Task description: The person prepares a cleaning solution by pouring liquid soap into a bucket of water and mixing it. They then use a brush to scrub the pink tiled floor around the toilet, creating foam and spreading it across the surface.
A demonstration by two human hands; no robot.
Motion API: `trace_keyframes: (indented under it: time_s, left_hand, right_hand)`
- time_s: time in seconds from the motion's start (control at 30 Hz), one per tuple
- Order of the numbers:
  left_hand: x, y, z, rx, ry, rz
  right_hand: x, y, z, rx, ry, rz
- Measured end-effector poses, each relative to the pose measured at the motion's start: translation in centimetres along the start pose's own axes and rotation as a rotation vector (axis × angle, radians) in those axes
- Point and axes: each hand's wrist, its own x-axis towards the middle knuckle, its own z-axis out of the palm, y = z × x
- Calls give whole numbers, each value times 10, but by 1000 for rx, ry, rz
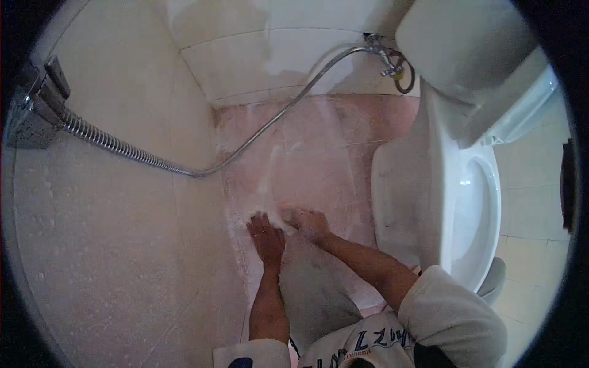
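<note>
My left hand (267, 240) reaches down to the wet pinkish floor tiles (313, 165), palm down with its fingers stretched out and a ring on one of them. White foam (274, 221) lies on the floor between my two hands. Just to the right, my right hand (311, 226) is closed low over the floor next to the foam. Whatever sits under its curled fingers is too blurred to name.
A white toilet (408, 196) with its lid raised stands close on my right. From a wall valve (385, 56), a metal hose (264, 127) hangs across in front to a holder (40, 113) on the left. A tiled wall (123, 227) rises close to my left arm.
</note>
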Motion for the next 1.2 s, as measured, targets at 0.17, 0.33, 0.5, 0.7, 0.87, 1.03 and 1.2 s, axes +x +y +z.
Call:
trace_keyframes:
  time_s: [0.17,0.33,0.5,0.7,0.87,1.03,1.2]
  left_hand:
    - [-3,24,4,57,34,23]
    - [-4,22,5,50,57,8]
    - [-2,23,9,31,43,-21]
    - [-7,36,5,-79,65,-60]
    - [-18,10,-10,-19,-85,-6]
    - [-6,43,-38,276,-418,30]
    - [28,65,-30,517,-816,-20]
  right_hand:
    - [-44,32,-3,66,50,117]
    - [-59,27,-12,175,-23,171]
    - [-113,48,-4,61,-217,67]
    - [-180,85,8,-21,-257,-87]
    - [-163,75,-18,24,-298,102]
    - [-176,99,-25,179,-97,81]
    - [-238,157,9,104,-61,-88]
